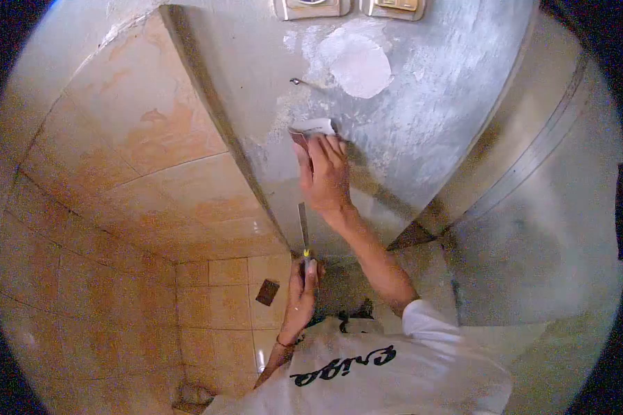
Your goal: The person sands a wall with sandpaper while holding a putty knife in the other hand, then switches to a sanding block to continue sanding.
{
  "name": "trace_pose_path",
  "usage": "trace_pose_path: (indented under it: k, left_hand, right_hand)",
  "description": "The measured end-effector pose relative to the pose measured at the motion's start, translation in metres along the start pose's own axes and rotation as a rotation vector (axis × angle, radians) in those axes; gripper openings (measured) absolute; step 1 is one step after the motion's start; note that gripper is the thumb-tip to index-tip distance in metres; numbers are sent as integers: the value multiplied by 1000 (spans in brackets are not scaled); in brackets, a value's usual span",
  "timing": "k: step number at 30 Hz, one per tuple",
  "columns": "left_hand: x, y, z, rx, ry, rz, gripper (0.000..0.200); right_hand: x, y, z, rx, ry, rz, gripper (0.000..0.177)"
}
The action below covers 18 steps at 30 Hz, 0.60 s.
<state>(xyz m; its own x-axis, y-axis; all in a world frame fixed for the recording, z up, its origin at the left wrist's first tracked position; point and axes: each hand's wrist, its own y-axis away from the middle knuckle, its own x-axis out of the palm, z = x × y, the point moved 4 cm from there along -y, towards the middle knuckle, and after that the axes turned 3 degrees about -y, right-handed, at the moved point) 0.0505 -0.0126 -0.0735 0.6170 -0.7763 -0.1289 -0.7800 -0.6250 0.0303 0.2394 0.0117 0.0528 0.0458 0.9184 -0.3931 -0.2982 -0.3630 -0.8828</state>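
Observation:
Raised at the wall, my right hand (327, 169) grips a folded piece of sandpaper (316, 127), its brown face and pale backing both visible. The sandpaper touches the wall just below patches of white filler (361, 66). Lower down, in front of my chest, my left hand (303, 283) is closed round the grey handle of a putty knife (303, 225). Its narrow metal blade points up, and a yellow collar shows at the base. A small bit of metal (295, 81) sticks out of the wall above my right hand.
Two switch or socket plates (392, 5) sit at the top of the wall. Orange-marbled tiles (152, 138) cover the left side, beyond a projecting edge. A dark brown square piece (267, 292) lies on the floor tiles. A grey surface (533, 256) stands at the right.

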Motion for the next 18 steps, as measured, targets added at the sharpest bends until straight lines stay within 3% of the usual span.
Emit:
trace_pose_path:
  k: [2, 4, 6, 8, 11, 18]
  left_hand:
    - [-3, -1, 11, -23, 53, 23, 37]
    - [-4, -1, 15, -61, 63, 35, 37]
    - [-5, -2, 20, -92, 71, 47, 37]
    - [-5, -2, 29, -3, 15, 15, 37]
    - [-3, 3, 36, -44, 73, -26, 37]
    - [2, 6, 42, -80, 51, -33, 38]
  right_hand:
    - [10, 6, -2, 72, 30, 6, 12]
    - [30, 16, 9, -117, -10, 159, 11]
    - [27, 16, 9, -77, -7, 116, 12]
    - [26, 17, 11, -43, -3, 79, 12]
    - [43, 26, 23, -164, 58, 188, 13]
    - [48, 3, 44, -155, 51, 18, 14]
